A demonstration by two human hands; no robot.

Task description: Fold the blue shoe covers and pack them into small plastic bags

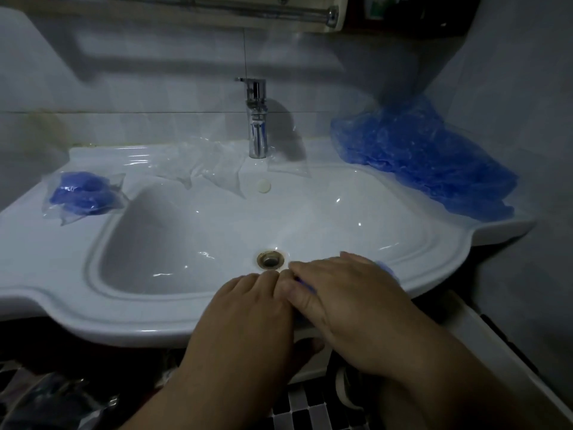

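Head view: right hand laid flat, fingers straight, pressing a blue shoe cover onto the near edge of the washbasin, only blue slivers peeking out from under it. Left hand just beside, fingers straight, fingertips meeting the right's near the drain, gripping nothing. Heaped at the far right corner, loose shoe covers. On the left edge, a packed plastic bag. Along the far edge around the faucet, crumpled empty plastic bags
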